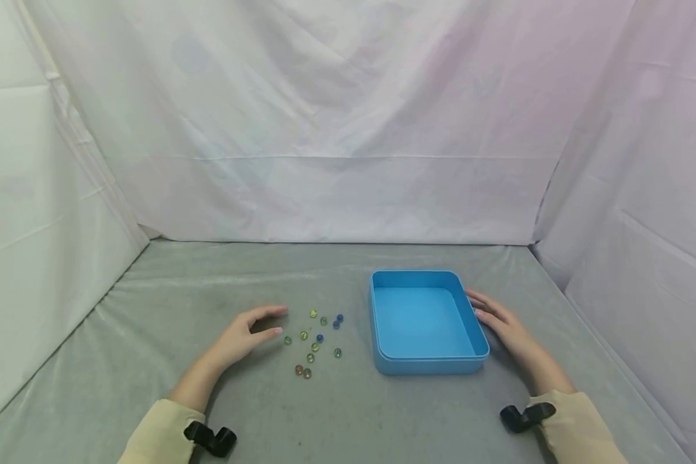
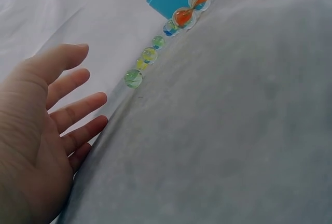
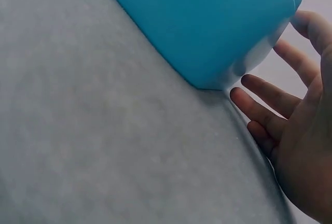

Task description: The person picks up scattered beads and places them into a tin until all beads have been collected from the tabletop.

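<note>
Several glass marbles, in green, yellow, blue and reddish tones, lie scattered on grey cloth in the head view. Just left of them is my left hand, its fingers extended and holding nothing. The left wrist view shows that hand apart from a green marble, with orange-swirled marbles farther off. To the right of the marbles stands a blue square box, open-topped, with nothing in it. My right hand is at the box's right side, fingers loosely extended; the right wrist view shows fingertips at the box wall.
Grey cloth covers the table. White curtains hang along the back and on both sides. A black strap mount sits on the left sleeve, and another mount on the right.
</note>
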`<state>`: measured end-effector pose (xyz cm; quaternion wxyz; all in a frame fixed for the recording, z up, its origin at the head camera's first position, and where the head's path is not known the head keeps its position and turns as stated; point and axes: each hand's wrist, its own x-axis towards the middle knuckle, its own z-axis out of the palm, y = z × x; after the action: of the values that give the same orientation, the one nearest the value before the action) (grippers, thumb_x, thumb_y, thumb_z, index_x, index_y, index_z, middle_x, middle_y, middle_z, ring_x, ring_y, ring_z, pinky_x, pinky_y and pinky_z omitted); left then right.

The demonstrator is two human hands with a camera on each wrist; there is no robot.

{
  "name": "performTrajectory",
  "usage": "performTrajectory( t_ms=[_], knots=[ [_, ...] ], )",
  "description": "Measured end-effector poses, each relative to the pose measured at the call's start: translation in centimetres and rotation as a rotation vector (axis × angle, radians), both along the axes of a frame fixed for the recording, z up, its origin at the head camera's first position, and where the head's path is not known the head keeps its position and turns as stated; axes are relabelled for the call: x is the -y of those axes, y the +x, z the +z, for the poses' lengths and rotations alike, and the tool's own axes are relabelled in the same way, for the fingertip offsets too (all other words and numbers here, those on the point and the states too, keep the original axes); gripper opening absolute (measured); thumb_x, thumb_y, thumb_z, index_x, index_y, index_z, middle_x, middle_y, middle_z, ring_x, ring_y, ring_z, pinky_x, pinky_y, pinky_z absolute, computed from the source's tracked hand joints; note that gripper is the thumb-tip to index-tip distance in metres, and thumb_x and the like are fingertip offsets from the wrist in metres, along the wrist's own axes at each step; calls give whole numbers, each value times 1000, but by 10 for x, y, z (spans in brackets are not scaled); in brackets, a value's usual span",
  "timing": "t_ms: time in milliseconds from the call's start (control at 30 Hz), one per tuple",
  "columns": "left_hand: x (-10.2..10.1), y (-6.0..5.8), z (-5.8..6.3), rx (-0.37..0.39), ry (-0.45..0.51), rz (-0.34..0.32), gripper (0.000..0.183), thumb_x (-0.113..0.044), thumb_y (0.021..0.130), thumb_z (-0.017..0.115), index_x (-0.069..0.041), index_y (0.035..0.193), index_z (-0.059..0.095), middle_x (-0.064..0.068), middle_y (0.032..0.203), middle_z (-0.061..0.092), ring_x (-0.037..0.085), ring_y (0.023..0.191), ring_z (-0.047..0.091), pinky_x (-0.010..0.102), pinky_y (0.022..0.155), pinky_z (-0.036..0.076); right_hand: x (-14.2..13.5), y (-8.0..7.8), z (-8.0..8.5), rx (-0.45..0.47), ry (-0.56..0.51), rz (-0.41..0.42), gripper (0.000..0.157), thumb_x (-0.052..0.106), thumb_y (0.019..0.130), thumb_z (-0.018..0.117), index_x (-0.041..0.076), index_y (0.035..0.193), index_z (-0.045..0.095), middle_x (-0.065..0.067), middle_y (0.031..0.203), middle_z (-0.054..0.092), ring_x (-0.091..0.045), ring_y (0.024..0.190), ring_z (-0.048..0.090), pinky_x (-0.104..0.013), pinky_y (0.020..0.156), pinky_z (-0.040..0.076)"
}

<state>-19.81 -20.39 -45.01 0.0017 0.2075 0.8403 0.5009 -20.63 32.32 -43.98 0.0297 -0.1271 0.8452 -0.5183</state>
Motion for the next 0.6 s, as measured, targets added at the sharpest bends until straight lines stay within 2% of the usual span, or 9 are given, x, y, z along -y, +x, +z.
performTrajectory(
  t_ms=[233, 433, 600],
  knots=[
    [-1, -1, -1, -16, -14, -18, 42, -18, 85, 74, -7, 123, 64, 7, 125, 61, 27, 121, 51, 52, 101, 32, -1, -2, -1, 25, 10, 4, 52, 30, 102, 46, 12, 149, 33, -22, 149, 33, -45, 136, 24, -73, 97, 15],
    [-3, 0, 0, -2, -29, -42, 39, -12, 82, 76, -5, 119, 66, 7, 122, 62, 27, 117, 52, 47, 98, 36, -2, -2, -3, 21, 5, 17, 52, 27, 102, 46, 9, 149, 32, -23, 149, 32, -46, 135, 24, -73, 97, 15],
    [-8, 9, 16, -3, -44, -74, 35, -5, 80, 76, 1, 114, 67, 14, 119, 61, 33, 115, 52, 52, 97, 36, -2, -3, -4, 25, 7, 18, 52, 28, 102, 46, 10, 149, 32, -24, 149, 31, -47, 135, 24, -73, 96, 15]
  ],
)
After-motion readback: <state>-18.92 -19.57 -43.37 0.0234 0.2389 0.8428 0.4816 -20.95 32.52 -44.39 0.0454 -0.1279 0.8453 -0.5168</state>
